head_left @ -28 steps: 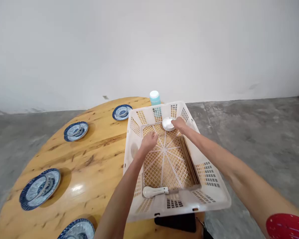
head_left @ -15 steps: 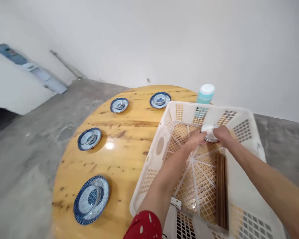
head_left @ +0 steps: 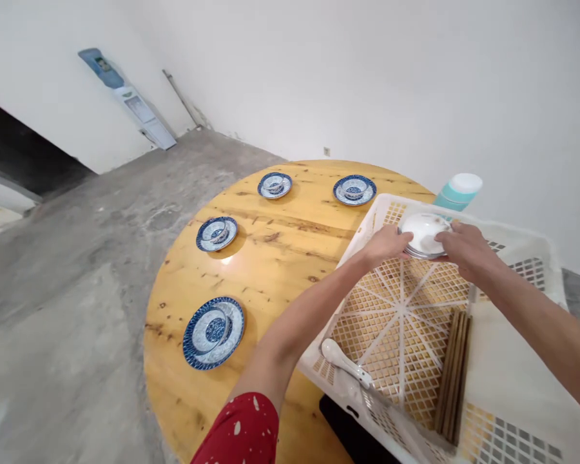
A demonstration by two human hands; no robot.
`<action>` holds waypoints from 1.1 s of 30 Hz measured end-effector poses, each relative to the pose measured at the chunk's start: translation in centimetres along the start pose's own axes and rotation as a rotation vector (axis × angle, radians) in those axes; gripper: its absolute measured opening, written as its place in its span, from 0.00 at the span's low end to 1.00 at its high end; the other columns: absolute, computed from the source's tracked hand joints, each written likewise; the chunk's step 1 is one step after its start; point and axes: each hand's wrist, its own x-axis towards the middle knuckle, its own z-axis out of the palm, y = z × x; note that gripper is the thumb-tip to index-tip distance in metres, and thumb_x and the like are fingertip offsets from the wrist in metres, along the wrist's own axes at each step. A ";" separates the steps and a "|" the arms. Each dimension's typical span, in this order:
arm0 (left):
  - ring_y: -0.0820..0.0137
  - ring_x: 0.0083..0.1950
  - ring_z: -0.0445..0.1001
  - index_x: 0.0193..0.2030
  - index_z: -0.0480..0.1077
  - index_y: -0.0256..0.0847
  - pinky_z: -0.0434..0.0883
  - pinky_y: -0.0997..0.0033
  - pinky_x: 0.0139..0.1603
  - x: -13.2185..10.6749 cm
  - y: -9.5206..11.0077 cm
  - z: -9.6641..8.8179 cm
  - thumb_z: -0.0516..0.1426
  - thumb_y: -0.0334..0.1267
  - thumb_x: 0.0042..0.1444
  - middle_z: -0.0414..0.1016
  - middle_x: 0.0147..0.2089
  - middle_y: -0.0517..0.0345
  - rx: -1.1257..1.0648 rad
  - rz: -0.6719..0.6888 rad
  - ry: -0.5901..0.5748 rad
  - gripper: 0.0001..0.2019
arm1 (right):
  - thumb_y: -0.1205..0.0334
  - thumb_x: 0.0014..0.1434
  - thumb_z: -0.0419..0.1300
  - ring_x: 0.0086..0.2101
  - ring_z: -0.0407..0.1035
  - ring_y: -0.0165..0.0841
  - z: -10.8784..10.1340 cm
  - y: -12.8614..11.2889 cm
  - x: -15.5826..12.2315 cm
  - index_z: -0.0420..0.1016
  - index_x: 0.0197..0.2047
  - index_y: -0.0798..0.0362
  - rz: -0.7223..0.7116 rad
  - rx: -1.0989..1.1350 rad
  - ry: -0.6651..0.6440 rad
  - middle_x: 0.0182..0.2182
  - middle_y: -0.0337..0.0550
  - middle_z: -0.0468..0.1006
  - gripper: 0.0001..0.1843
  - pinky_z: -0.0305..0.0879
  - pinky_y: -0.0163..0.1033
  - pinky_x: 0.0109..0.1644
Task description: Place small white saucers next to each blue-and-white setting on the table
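Basket [head_left: 512, 248] right of plates [head_left: 213, 332] on table [head_left: 270, 258].

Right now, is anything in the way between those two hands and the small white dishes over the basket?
Nothing visible. The left hand and right hand already grip the white dishes from opposite sides, above the far end of the white basket. The chopsticks and white spoon lie lower in the basket, nearer the person.

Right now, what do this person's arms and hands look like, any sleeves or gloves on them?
Both hands are bare: no gloves, rings or watch on the left hand or the right hand. The forearms are uncovered. The left arm has a short red sleeve with small white flecks. The right arm's sleeve is out of frame.
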 end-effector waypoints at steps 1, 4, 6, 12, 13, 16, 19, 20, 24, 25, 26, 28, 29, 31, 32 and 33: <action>0.61 0.44 0.77 0.42 0.69 0.28 0.76 0.69 0.41 -1.5 1.2 -1.9 0.52 0.37 0.59 0.75 0.49 0.35 0.000 0.025 0.052 0.13 | 0.70 0.50 0.58 0.32 0.71 0.35 1.2 -1.8 -0.9 0.69 0.37 0.54 -0.028 0.016 -0.021 0.40 0.51 0.75 0.09 0.73 0.40 0.27; 0.65 0.40 0.77 0.38 0.69 0.31 0.77 0.68 0.39 -6.3 3.8 -7.9 0.52 0.36 0.60 0.77 0.42 0.42 -0.008 0.086 0.109 0.09 | 0.71 0.49 0.58 0.31 0.72 0.35 6.1 -6.6 -3.7 0.70 0.35 0.55 -0.103 0.060 -0.092 0.36 0.48 0.76 0.08 0.74 0.40 0.27; 0.67 0.39 0.77 0.37 0.69 0.31 0.77 0.68 0.40 -9.1 4.2 -12.1 0.53 0.37 0.60 0.76 0.38 0.47 -0.010 0.109 0.129 0.10 | 0.71 0.49 0.58 0.31 0.72 0.35 10.2 -8.9 -5.3 0.71 0.34 0.55 -0.108 0.084 -0.125 0.34 0.46 0.76 0.07 0.75 0.40 0.28; 0.66 0.40 0.77 0.39 0.71 0.30 0.78 0.66 0.43 -13.9 -1.3 -23.4 0.55 0.35 0.60 0.78 0.34 0.50 -0.060 -0.065 0.227 0.09 | 0.72 0.50 0.56 0.27 0.71 0.33 23.7 -10.6 -8.5 0.67 0.33 0.55 0.071 0.051 -0.240 0.28 0.42 0.74 0.06 0.74 0.41 0.30; 0.65 0.41 0.78 0.39 0.71 0.30 0.78 0.65 0.44 -14.4 -2.7 -24.9 0.55 0.35 0.60 0.78 0.34 0.50 -0.081 -0.105 0.229 0.08 | 0.73 0.50 0.56 0.27 0.71 0.33 25.7 -10.4 -8.9 0.67 0.33 0.55 0.116 0.024 -0.258 0.28 0.42 0.74 0.07 0.74 0.42 0.30; 0.62 0.44 0.79 0.38 0.72 0.31 0.78 0.61 0.46 -15.2 -6.8 -28.5 0.58 0.35 0.57 0.80 0.36 0.48 -0.130 -0.189 0.230 0.07 | 0.74 0.49 0.55 0.28 0.71 0.34 30.9 -9.4 -9.6 0.66 0.34 0.55 0.232 -0.057 -0.288 0.28 0.43 0.74 0.08 0.74 0.42 0.32; 0.59 0.46 0.79 0.38 0.72 0.32 0.77 0.57 0.47 -15.3 -9.9 -31.0 0.60 0.37 0.55 0.80 0.39 0.45 -0.169 -0.230 0.238 0.09 | 0.75 0.48 0.55 0.29 0.72 0.36 34.6 -8.3 -9.5 0.67 0.35 0.56 0.282 -0.097 -0.285 0.28 0.44 0.74 0.10 0.74 0.43 0.33; 0.59 0.46 0.79 0.39 0.72 0.33 0.77 0.56 0.47 -15.1 -10.6 -31.6 0.61 0.37 0.55 0.80 0.40 0.45 -0.182 -0.235 0.241 0.10 | 0.75 0.47 0.55 0.30 0.72 0.36 35.5 -8.1 -9.2 0.67 0.36 0.56 0.292 -0.106 -0.281 0.28 0.45 0.74 0.11 0.74 0.42 0.33; 0.59 0.48 0.78 0.42 0.71 0.33 0.77 0.58 0.47 -14.1 -12.5 -33.3 0.58 0.36 0.56 0.80 0.43 0.44 -0.216 -0.235 0.257 0.09 | 0.74 0.45 0.55 0.32 0.73 0.36 38.1 -7.1 -7.7 0.67 0.37 0.56 0.314 -0.132 -0.272 0.32 0.46 0.75 0.13 0.73 0.41 0.33; 0.59 0.48 0.78 0.42 0.70 0.33 0.77 0.59 0.47 -13.8 -12.8 -33.6 0.57 0.35 0.56 0.80 0.44 0.44 -0.218 -0.241 0.263 0.09 | 0.74 0.45 0.55 0.32 0.73 0.36 38.6 -6.9 -7.3 0.67 0.37 0.56 0.314 -0.134 -0.274 0.33 0.47 0.76 0.13 0.73 0.41 0.33; 0.59 0.48 0.78 0.43 0.70 0.33 0.77 0.59 0.47 -13.5 -13.0 -33.9 0.57 0.35 0.56 0.80 0.44 0.44 -0.216 -0.248 0.267 0.09 | 0.74 0.45 0.55 0.32 0.73 0.37 39.1 -6.7 -7.0 0.67 0.36 0.56 0.313 -0.136 -0.276 0.34 0.48 0.76 0.13 0.73 0.41 0.33; 0.59 0.48 0.78 0.44 0.71 0.34 0.78 0.60 0.46 -13.0 -13.5 -34.5 0.57 0.35 0.55 0.80 0.44 0.45 -0.207 -0.259 0.263 0.10 | 0.73 0.44 0.55 0.34 0.73 0.37 39.8 -6.3 -6.4 0.67 0.36 0.55 0.309 -0.140 -0.276 0.36 0.49 0.76 0.13 0.73 0.40 0.33; 0.59 0.48 0.78 0.44 0.71 0.34 0.78 0.60 0.46 -12.8 -13.7 -34.8 0.57 0.35 0.55 0.80 0.44 0.45 -0.198 -0.262 0.259 0.11 | 0.73 0.44 0.55 0.35 0.74 0.38 40.0 -6.1 -6.1 0.68 0.37 0.55 0.307 -0.143 -0.274 0.37 0.50 0.76 0.13 0.73 0.40 0.33; 0.59 0.48 0.78 0.45 0.71 0.34 0.78 0.61 0.45 -12.4 -14.0 -35.2 0.57 0.35 0.55 0.80 0.44 0.45 -0.179 -0.266 0.251 0.11 | 0.72 0.44 0.55 0.37 0.74 0.39 40.4 -5.6 -5.8 0.68 0.38 0.55 0.301 -0.150 -0.268 0.39 0.51 0.77 0.14 0.73 0.40 0.32; 0.59 0.48 0.78 0.45 0.71 0.34 0.78 0.61 0.45 -12.3 -14.2 -35.4 0.57 0.35 0.56 0.80 0.44 0.45 -0.170 -0.264 0.250 0.12 | 0.72 0.44 0.55 0.37 0.74 0.39 40.6 -5.4 -5.6 0.68 0.38 0.55 0.295 -0.155 -0.265 0.39 0.51 0.77 0.15 0.73 0.39 0.32; 0.60 0.48 0.78 0.46 0.71 0.33 0.77 0.62 0.45 -12.1 -14.3 -35.5 0.57 0.35 0.56 0.80 0.44 0.45 -0.161 -0.259 0.247 0.12 | 0.71 0.44 0.55 0.38 0.74 0.40 40.7 -5.2 -5.5 0.68 0.39 0.55 0.287 -0.160 -0.262 0.40 0.51 0.77 0.15 0.72 0.39 0.32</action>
